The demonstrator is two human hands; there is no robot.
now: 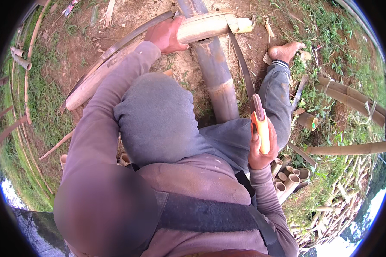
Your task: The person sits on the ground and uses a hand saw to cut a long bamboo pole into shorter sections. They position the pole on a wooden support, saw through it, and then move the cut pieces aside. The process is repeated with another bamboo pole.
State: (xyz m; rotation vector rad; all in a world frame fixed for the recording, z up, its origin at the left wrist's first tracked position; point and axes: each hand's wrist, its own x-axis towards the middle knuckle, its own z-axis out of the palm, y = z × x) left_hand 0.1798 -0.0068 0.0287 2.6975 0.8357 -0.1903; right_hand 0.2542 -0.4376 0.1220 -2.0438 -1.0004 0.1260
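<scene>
My left hand [165,36] is wrapped over a pale, peeled bamboo pole [208,25], pressing it down across a thick grey-brown bamboo culm [218,85]. A dark, curved strip [126,39] runs along the pole's far side and passes beside that hand. At the right, my right hand [261,152] grips the orange handle of a hand saw [241,53]. Its long blade stretches away from me and lies across the pole near its right end. Whether the teeth have entered the pole cannot be made out.
Short cut bamboo tubes [289,180] stand bundled beside my right hip. My bare foot [286,51] rests beyond the saw. Tied bamboo poles [351,100] lie at the right, with a heap of split pieces [339,210] behind. Sawdust covers soil around the culm.
</scene>
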